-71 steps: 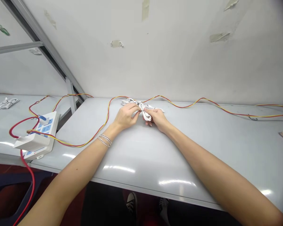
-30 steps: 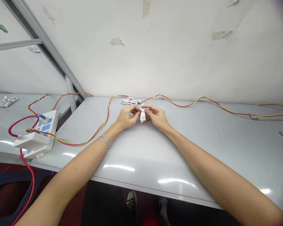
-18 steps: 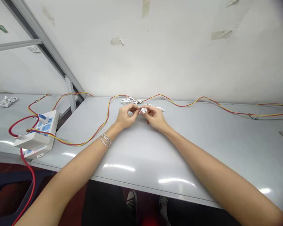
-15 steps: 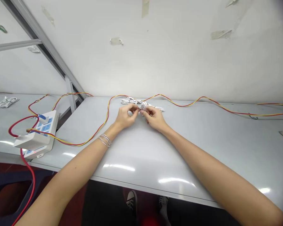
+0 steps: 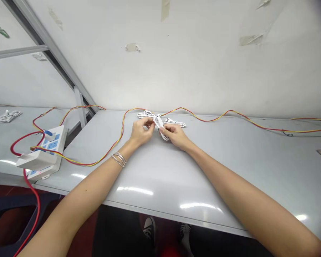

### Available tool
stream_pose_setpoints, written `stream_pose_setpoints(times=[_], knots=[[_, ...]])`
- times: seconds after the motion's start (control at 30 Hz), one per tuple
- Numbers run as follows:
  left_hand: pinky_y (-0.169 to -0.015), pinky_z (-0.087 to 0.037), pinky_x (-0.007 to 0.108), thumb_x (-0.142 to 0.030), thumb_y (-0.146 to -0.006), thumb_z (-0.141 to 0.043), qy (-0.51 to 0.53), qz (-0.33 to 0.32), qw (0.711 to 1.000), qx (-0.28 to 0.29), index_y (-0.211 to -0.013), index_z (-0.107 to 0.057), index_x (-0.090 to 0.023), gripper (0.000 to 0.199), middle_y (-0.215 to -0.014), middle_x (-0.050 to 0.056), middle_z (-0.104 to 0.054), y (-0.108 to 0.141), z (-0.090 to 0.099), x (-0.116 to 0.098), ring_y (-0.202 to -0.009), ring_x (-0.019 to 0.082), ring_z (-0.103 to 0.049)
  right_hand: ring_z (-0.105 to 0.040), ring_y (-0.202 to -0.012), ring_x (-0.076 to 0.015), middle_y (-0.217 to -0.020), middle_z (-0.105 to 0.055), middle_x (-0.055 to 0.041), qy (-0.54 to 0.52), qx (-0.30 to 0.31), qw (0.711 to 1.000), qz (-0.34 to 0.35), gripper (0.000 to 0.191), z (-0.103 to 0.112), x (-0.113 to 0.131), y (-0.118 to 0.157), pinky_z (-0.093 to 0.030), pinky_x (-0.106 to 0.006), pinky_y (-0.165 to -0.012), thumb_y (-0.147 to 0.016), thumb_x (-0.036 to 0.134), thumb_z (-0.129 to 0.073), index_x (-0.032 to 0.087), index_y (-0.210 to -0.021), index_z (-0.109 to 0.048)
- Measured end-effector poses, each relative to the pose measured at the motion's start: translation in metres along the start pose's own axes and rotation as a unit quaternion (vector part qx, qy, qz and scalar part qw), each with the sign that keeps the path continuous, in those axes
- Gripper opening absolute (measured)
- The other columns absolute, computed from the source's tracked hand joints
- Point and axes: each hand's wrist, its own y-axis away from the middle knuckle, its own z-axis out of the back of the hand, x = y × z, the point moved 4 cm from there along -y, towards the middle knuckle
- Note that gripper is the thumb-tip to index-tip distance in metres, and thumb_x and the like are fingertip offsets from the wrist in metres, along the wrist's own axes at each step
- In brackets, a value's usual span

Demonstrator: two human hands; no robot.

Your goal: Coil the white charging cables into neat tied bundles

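Black-and-white sneakers [image 5: 149, 228] sit on the floor under the table's near edge. Thin chain bracelets [image 5: 118, 159] on the left wrist. Both hands are up off the table, narrow, close together at mid-table. Left hand [image 5: 141, 131] pinches the top of a white cable [image 5: 157, 123]; right hand [image 5: 175, 137] grips a loop of it lower down, loop hanging just above the surface. The rest of the white cable lies coiled on the table [image 5: 160, 200] just behind the hands. Behind that, a twisted red-and-yellow wire [image 5: 122, 128] snakes along the table's far edge and runs left to a white power strip [image 5: 46, 150] with blue panels. A red cord [image 5: 33, 207] drops off the table beside the strip. Further left, a small white cable bundle [image 5: 6, 116] lies on a second table. Taped-up white wall [image 5: 132, 28] behind.
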Motion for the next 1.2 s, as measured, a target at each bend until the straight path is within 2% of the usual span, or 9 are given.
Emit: stream_pose_setpoints(times=[0.2,0.33,0.4,0.5,0.57,0.63,0.77,0.93,1.2], knots=[[-0.061,-0.052,0.025,-0.031,-0.078,-0.068,0.09,0.126,0.984,-0.082,-0.079,-0.062,-0.016,0.016,-0.074,0.004,-0.068,-0.003,0.006,0.02,-0.062,0.014,-0.064,-0.045,-0.059,-0.0117,-0.066,-0.054,-0.0008,0.106,0.014,0.994,0.012,0.041,-0.005,-0.001,0.002,-0.034,-0.026,-0.057,-0.092,0.051,-0.052,0.016,-0.076,-0.064],[-0.063,-0.051,0.026,-0.029,-0.078,-0.065,0.018,0.176,0.978,-0.109,-0.077,-0.063,-0.016,0.014,-0.071,0.004,-0.068,-0.004,0.013,0.027,-0.064,0.014,-0.062,-0.057,-0.063,-0.0137,-0.077,-0.063,-0.0039,0.022,-0.047,0.999,-0.016,0.041,0.0,-0.011,0.0,-0.045,-0.028,-0.063,-0.09,0.058,-0.055,0.018,-0.08,-0.057],[-0.065,-0.05,0.027,-0.028,-0.077,-0.063,-0.049,0.193,0.977,-0.082,-0.076,-0.065,-0.016,0.012,-0.071,0.005,-0.069,-0.004,0.013,0.027,-0.065,0.016,-0.062,-0.058,-0.062,-0.0138,-0.08,-0.063,-0.0038,-0.038,-0.077,0.996,-0.032,0.045,0.002,-0.015,-0.002,-0.048,-0.029,-0.062,-0.086,0.064,-0.057,0.02,-0.082,-0.052],[-0.069,-0.05,0.031,-0.026,-0.073,-0.063,-0.162,0.207,0.964,0.046,-0.074,-0.069,-0.017,0.01,-0.072,0.005,-0.071,-0.002,0.007,0.023,-0.068,0.019,-0.064,-0.056,-0.057,-0.0122,-0.076,-0.059,-0.001,-0.093,-0.123,0.987,-0.049,0.049,0.006,-0.017,-0.003,-0.049,-0.029,-0.057,-0.084,0.069,-0.057,0.021,-0.083,-0.047],[-0.071,-0.05,0.031,-0.026,-0.072,-0.063,-0.212,0.205,0.948,0.119,-0.074,-0.071,-0.019,0.011,-0.073,0.004,-0.072,0.001,0.003,0.019,-0.07,0.02,-0.065,-0.051,-0.052,-0.0107,-0.072,-0.056,0.0014,-0.097,-0.15,0.982,-0.052,0.049,0.008,-0.018,-0.003,-0.047,-0.028,-0.053,-0.083,0.069,-0.057,0.022,-0.084,-0.045],[-0.071,-0.049,0.031,-0.027,-0.073,-0.062,-0.237,0.189,0.943,0.135,-0.076,-0.071,-0.019,0.012,-0.073,0.004,-0.073,0.002,0.001,0.014,-0.07,0.02,-0.065,-0.047,-0.049,-0.0097,-0.069,-0.053,0.003,-0.086,-0.167,0.981,-0.057,0.047,0.008,-0.018,-0.003,-0.044,-0.026,-0.049,-0.084,0.068,-0.057,0.023,-0.085,-0.044],[-0.063,-0.047,0.03,-0.028,-0.074,-0.063,-0.243,0.147,0.952,0.111,-0.071,-0.07,-0.02,0.011,-0.067,0.005,-0.072,0.001,0.001,0.016,-0.062,0.021,-0.063,-0.044,-0.05,-0.011,-0.068,-0.05,0.003,-0.049,-0.167,0.983,-0.063,0.039,0.007,-0.019,-0.002,-0.039,-0.027,-0.047,-0.088,0.061,-0.056,0.023,-0.088,-0.046],[-0.054,-0.043,0.029,-0.033,-0.072,-0.07,-0.225,0.09,0.969,0.057,-0.065,-0.068,-0.02,0.015,-0.062,0.006,-0.071,-0.001,0.003,0.024,-0.054,0.02,-0.06,-0.052,-0.07,-0.0174,-0.076,-0.055,-0.0014,0.068,-0.165,0.984,0.007,0.024,0.005,-0.01,0.001,-0.042,-0.029,-0.063,-0.087,0.043,-0.06,0.021,-0.091,-0.051],[-0.069,-0.052,0.033,-0.025,-0.078,-0.066,-0.171,0.046,0.984,-0.014,-0.087,-0.078,-0.02,0.016,-0.085,0.008,-0.074,-0.003,0.009,0.013,-0.062,0.019,-0.061,-0.049,-0.071,-0.0181,-0.08,-0.057,-0.003,0.161,-0.181,0.968,0.058,0.017,0.003,-0.001,0.006,-0.039,-0.03,-0.067,-0.091,0.038,-0.053,0.021,-0.091,-0.051]])
